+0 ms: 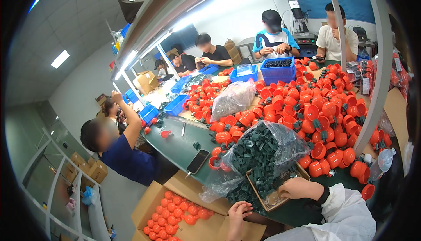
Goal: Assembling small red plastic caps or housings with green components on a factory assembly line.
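Observation:
My left hand rests at the near edge of the green table, fingers curled beside dark green plastic pieces spilling from a clear bag. Over the right rim of a shallow cardboard tray that holds more of those green pieces lies my right hand, in a white sleeve with a dark wrist strap. I cannot tell whether either hand holds a piece. Many orange plastic cups with green clips cover the table beyond the bag.
A black phone lies on the table at left. A cardboard box of orange parts stands below the table edge. Blue bins, another clear bag and a plastic bottle are around. Several people work nearby.

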`<state>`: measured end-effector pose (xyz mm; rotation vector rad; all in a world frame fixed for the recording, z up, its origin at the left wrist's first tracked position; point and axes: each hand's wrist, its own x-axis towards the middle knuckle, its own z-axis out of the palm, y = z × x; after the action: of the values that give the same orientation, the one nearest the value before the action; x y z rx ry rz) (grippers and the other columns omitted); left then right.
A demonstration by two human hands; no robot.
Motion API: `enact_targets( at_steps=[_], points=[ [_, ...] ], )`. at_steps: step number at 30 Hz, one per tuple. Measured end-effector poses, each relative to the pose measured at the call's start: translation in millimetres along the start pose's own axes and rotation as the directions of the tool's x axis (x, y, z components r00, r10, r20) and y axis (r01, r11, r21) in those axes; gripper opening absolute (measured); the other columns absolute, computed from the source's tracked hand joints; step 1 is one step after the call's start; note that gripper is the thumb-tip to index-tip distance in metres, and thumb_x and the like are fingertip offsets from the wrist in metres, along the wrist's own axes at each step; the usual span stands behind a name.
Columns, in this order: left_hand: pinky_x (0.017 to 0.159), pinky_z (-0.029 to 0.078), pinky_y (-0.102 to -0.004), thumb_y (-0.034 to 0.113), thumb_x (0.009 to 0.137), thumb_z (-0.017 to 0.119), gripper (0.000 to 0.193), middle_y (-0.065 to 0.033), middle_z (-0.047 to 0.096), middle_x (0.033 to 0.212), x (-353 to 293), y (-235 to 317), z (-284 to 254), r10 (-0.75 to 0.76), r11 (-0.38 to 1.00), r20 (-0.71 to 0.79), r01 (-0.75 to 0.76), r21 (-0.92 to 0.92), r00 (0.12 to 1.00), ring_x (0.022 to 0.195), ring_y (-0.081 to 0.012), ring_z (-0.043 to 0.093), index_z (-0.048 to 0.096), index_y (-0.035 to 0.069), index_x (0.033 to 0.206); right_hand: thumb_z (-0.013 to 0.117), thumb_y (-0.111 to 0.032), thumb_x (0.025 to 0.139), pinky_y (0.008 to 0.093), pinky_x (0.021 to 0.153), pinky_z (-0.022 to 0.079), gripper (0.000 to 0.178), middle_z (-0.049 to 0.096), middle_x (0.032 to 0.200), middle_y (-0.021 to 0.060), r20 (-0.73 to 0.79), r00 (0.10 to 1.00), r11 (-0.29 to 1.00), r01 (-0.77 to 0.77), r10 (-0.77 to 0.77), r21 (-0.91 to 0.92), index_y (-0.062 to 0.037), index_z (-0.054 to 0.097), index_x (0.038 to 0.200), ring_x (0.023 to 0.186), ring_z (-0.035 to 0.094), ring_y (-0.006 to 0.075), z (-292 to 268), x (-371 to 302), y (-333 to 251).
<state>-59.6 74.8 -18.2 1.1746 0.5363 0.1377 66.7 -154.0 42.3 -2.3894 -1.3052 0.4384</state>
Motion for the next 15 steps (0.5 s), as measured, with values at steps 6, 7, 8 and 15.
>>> enact_targets(
  at_steps=[6,7,8,15],
  points=[
    [0.059,0.052,-0.0262,0.009,0.087,0.048,0.012,-0.0105,0.063,0.086,2,-1,0,0.025,0.999,0.001,-0.025,-0.035,1.000,0.075,-0.0175,0.063,0.056,0.001,0.092,0.060,-0.021,0.074,0.0396,0.066,0.049,0.015,0.064,0.076,0.0119,-0.056,0.997,0.999,-0.050,0.050,0.010,-0.0100,0.065,0.083,0.074,0.063,0.0302,8,7,10],
    [0.059,0.052,-0.0262,0.009,0.087,0.048,0.012,-0.0105,0.063,0.086,1,-1,0,0.024,0.999,-0.003,-0.024,-0.034,1.000,0.075,-0.0175,0.063,0.056,0.001,0.092,0.060,-0.020,0.073,0.0392,0.066,0.050,0.014,0.064,0.075,0.0117,-0.075,0.996,0.998,-0.057,0.057,0.009,-0.0098,0.066,0.081,0.073,0.063,0.0299,8,8,10],
    [0.058,0.051,-0.0251,0.009,0.087,0.048,0.012,-0.0107,0.063,0.086,2,0,0,0.015,1.000,-0.005,-0.015,-0.021,1.000,0.073,-0.0164,0.062,0.056,0.001,0.092,0.060,-0.020,0.073,0.0392,0.066,0.050,0.014,0.064,0.075,0.0117,-0.077,0.995,0.998,-0.057,0.057,0.009,-0.0098,0.066,0.081,0.073,0.063,0.0299,8,8,11],
    [0.047,0.043,-0.0198,0.009,0.087,0.050,0.011,-0.0082,0.062,0.079,9,4,-4,0.043,0.998,-0.015,-0.043,-0.034,0.999,0.058,-0.0098,0.054,0.057,0.002,0.089,0.060,-0.017,0.071,0.0395,0.063,0.049,0.010,0.063,0.071,0.0109,-0.117,0.988,0.995,-0.095,0.097,0.027,-0.0087,0.064,0.075,0.069,0.062,0.0296,6,11,13]
  ],
)
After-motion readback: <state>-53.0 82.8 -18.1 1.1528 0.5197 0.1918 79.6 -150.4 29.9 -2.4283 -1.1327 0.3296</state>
